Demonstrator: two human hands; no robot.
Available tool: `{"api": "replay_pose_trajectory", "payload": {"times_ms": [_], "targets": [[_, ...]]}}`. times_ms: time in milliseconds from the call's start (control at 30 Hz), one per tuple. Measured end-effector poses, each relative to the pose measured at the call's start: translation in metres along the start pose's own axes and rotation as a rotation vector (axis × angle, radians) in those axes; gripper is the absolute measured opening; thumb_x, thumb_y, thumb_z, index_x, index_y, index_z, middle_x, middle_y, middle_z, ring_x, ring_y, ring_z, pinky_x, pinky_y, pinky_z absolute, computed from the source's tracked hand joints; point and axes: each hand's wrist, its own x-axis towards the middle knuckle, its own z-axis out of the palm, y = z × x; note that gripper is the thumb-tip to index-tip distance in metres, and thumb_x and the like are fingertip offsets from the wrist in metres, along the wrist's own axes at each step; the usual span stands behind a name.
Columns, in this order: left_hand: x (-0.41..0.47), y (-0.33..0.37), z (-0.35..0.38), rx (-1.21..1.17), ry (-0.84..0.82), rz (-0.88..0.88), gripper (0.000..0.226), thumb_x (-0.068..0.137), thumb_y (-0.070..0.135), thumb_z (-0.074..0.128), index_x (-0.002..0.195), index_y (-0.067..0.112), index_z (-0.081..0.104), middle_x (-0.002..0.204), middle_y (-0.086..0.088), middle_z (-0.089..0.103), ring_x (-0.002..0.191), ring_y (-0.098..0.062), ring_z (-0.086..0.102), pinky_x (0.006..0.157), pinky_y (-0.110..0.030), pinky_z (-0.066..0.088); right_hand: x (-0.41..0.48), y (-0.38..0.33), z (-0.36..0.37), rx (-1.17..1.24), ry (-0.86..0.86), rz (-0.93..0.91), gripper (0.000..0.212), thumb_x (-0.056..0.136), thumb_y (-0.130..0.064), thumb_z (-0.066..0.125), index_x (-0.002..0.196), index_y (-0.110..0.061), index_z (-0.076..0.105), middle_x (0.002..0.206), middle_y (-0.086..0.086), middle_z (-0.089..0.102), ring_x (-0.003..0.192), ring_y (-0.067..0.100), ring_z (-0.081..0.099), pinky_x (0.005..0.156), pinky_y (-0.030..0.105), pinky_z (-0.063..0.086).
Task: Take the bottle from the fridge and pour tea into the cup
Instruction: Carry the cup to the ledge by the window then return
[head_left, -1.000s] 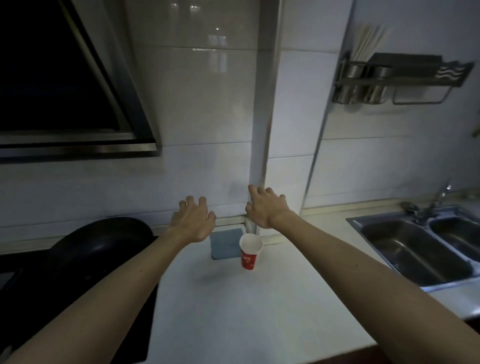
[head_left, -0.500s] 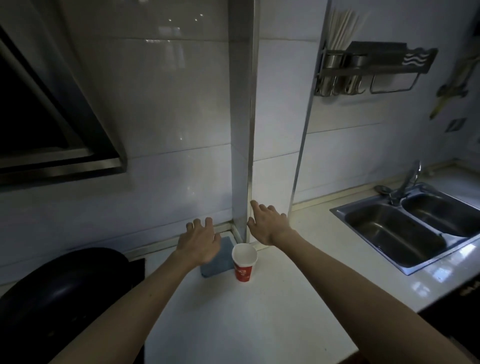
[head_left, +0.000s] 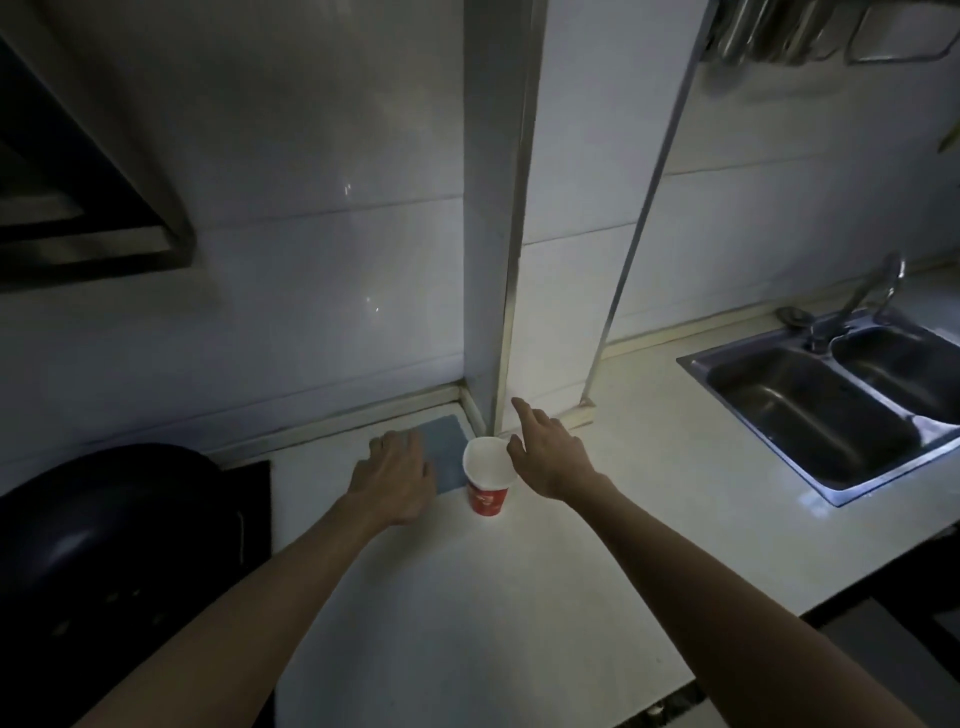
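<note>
A red paper cup (head_left: 487, 480) with a white inside stands upright on the white counter (head_left: 467, 597), close to the tiled wall corner. My left hand (head_left: 395, 478) hovers palm down just left of the cup, fingers spread, holding nothing. On the other side of the cup my right hand (head_left: 550, 454) is also palm down, fingers apart, with its thumb close to the rim. No bottle or fridge is in view.
A blue mat (head_left: 447, 452) lies behind the cup against the wall. A black pan (head_left: 104, 530) sits on the dark hob at the left. A steel double sink (head_left: 841, 405) with a tap (head_left: 862, 301) is at the right. A utensil rack (head_left: 779, 31) hangs above.
The view has tilted downward and swung a little. Both hands have dropped lower toward the counter and now flank the cup more closely.
</note>
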Motion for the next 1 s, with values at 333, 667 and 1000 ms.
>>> {"api": "replay_pose_trajectory", "payload": {"times_ms": [333,667,1000], "targets": [[0.022,0.009,0.062,-0.288,-0.029,0.023,0.026,0.098,0.023,0.043,0.118,0.007,0.045,0.122,-0.014,0.055,0.105,-0.026,0.054,0.087,-0.039,0.049,0.013,0.034,0.056,0.087,-0.069,-0.018,0.090,0.086,-0.039,0.068,0.154,-0.025,0.010,0.157,0.004,0.028,0.138,0.032,0.036,0.108,0.062,0.035],[0.037,0.011,0.085,-0.372,-0.036,0.008,0.037,0.097,0.016,0.047,0.132,0.009,0.038,0.134,-0.011,0.052,0.120,-0.025,0.052,0.097,-0.036,0.047,0.026,0.041,0.104,0.299,0.109,-0.101,0.115,0.063,-0.052,0.085,0.150,-0.020,0.016,0.141,0.005,0.044,0.122,0.023,0.049,0.094,0.052,0.051],[0.050,0.001,0.096,-0.651,-0.003,-0.212,0.026,0.104,0.025,0.030,0.117,0.010,0.047,0.112,-0.010,0.059,0.092,-0.022,0.054,0.073,-0.031,0.040,0.040,0.033,0.123,0.467,0.228,-0.129,0.099,0.067,-0.041,0.087,0.144,-0.016,0.029,0.133,0.001,0.049,0.113,0.012,0.051,0.088,0.036,0.056]]}}
